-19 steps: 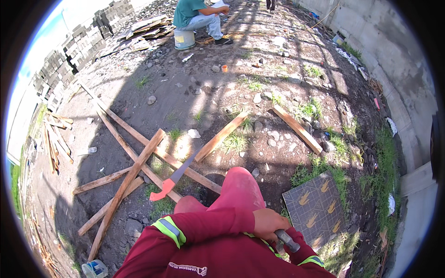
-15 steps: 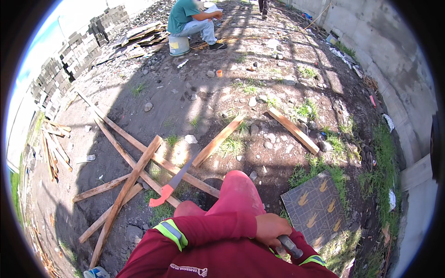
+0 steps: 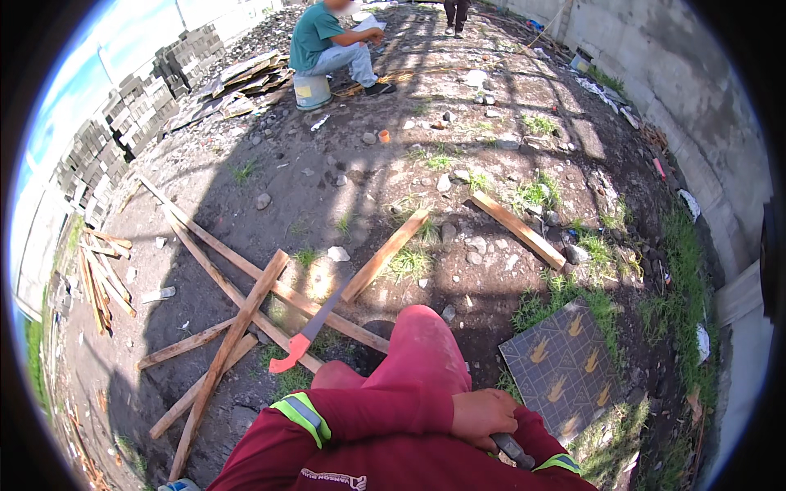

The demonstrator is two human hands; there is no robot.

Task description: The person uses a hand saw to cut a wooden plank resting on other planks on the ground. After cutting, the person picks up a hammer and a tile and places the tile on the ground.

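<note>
My left hand (image 3: 483,417) reaches across my body in a dark red sleeve with a reflective stripe and is closed on a grey tool handle (image 3: 513,449) by my right side. My right hand is hidden; only a bit of its sleeve (image 3: 558,463) shows. My raised knee in pink-red trousers (image 3: 417,352) is just ahead of the hand. On the ground beyond it lies a machete (image 3: 304,335) with an orange handle, resting across crossed wooden planks (image 3: 246,315). Neither hand touches it.
A dark patterned tile (image 3: 565,368) lies to the right on grass. Loose planks (image 3: 517,229), stones and dirt cover the ground. A person (image 3: 327,41) sits on a bucket at the far end. Stacked blocks (image 3: 123,123) stand left, and a concrete wall (image 3: 696,98) runs along the right.
The view has shifted slightly. My left hand stays closed on the grey handle and the machete has not moved.
</note>
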